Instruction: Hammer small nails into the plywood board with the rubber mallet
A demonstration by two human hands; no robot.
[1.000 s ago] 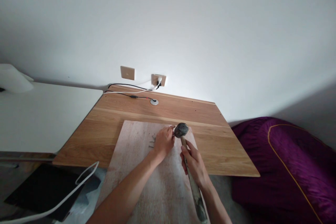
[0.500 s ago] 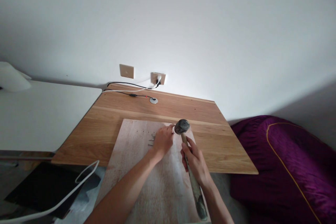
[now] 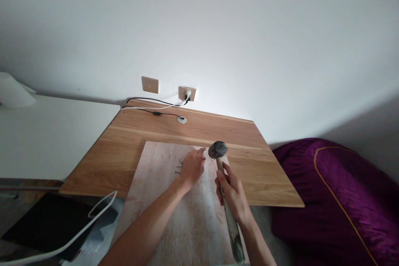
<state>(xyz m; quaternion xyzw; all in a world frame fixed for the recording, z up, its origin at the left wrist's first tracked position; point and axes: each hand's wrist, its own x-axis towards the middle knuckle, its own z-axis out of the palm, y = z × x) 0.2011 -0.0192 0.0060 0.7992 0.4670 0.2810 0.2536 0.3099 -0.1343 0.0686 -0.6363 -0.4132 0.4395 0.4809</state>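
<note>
My right hand (image 3: 232, 191) is wrapped round the wooden handle of a hammer (image 3: 217, 149), whose dark, heavy head is up beside my left fingertips with a small gap between. My left hand (image 3: 193, 165) rests near the far edge of a pale wooden board (image 3: 183, 224), its fingers pinched on a nail (image 3: 204, 158), of which only a small dark bit shows. Just left of that hand lie several loose nails (image 3: 178, 168). A row of small dark dots (image 3: 168, 156), perhaps nail heads, runs along the board's far part.
The board lies on a wooden desk (image 3: 264, 166) against the wall. Cables (image 3: 146, 108) run from a wall socket (image 3: 187, 93) to a round grommet (image 3: 182, 119). A white table (image 3: 62, 137) adjoins on the left, and a purple cover (image 3: 311, 199) bulges at right.
The hammer head has shifted slightly to the right, widening the gap to my left fingertips. My left hand stays pinched in nearly the same place.
</note>
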